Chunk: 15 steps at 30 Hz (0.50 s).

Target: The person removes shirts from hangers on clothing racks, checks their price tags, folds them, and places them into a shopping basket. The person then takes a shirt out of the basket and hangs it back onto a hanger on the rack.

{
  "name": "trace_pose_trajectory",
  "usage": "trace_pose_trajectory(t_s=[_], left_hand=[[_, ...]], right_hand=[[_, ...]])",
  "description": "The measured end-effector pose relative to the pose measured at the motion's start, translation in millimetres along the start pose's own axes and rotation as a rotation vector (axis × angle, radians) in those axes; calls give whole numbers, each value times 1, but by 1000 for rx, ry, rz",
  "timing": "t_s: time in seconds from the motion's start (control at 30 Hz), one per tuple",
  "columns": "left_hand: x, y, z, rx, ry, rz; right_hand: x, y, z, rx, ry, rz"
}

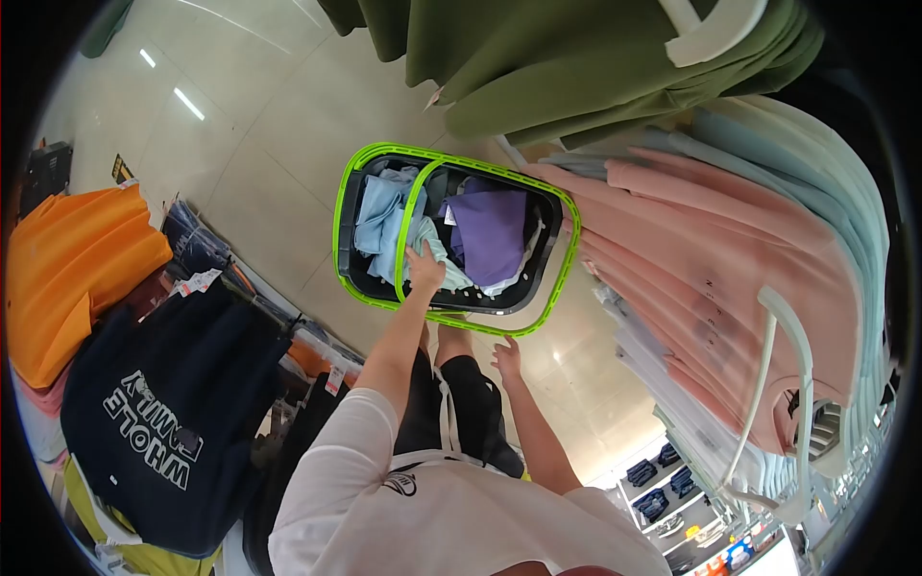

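Observation:
A black basket with a bright green rim and handles (357,278) stands in front of me. Inside it lie light blue cloth (380,213), a purple garment (490,230) and pale mint cloth (428,240). My left hand (425,269) reaches over the basket's near side, closed by the green handle and the pale cloth; which of them its fingers hold is too small to make out. My right hand (507,356) is just outside the near right edge of the basket, touching nothing, with its fingers apart.
Pink shirts (691,278) hang on the right, beside pale blue ones. Dark green garments (567,58) hang at the top. On the left are an orange garment (82,259) and a navy shirt with white lettering (182,384). Shelves with folded clothes (653,504) stand at the lower right.

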<state>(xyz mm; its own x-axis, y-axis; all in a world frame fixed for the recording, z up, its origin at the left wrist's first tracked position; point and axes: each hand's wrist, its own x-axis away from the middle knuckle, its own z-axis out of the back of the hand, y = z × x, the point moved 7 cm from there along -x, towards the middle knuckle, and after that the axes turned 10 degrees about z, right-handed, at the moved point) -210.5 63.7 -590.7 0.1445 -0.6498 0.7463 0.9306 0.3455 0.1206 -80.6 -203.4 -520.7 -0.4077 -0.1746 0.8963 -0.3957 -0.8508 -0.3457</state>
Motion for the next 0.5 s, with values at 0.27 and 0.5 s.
trace_pose_trajectory(t_s=[0.27,0.5], left_hand=[[27,-47,-6,-53,-254,-185],[57,-96,-21,-1,-299,-202]], right_hand=[[-70,-18,94,225,253,99],[-93,-61,75,196,59,198]])
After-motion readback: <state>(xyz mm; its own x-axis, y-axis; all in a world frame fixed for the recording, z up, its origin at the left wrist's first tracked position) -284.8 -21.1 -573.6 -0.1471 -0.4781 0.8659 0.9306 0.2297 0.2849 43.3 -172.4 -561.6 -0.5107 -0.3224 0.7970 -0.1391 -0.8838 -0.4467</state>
